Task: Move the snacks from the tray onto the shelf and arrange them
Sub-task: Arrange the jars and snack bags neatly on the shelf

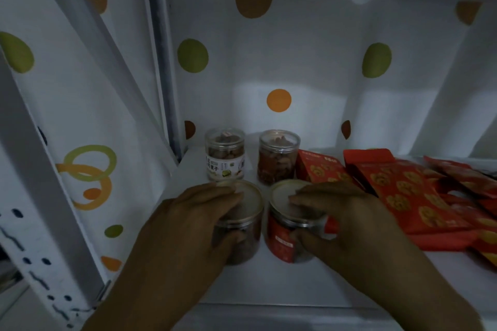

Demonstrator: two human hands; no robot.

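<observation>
On the white shelf (269, 285) stand two clear snack jars in front. My left hand (188, 226) grips the left jar (248, 212) from its left side, fingers over the lid. My right hand (347, 220) grips the red-labelled jar (282, 239), fingers on the lid and thumb on its side. Behind them stand a white-labelled jar (225, 154) and a jar of brown snacks (278, 156). Red snack packets (403, 191) lie in overlapping rows to the right. No tray is in view.
The shelf's back wall (295, 62) and left side panel (80, 88) are white with coloured dots. A white perforated upright (35, 250) stands at the left front. Another shelf board runs overhead. Bare shelf surface shows in front of the jars.
</observation>
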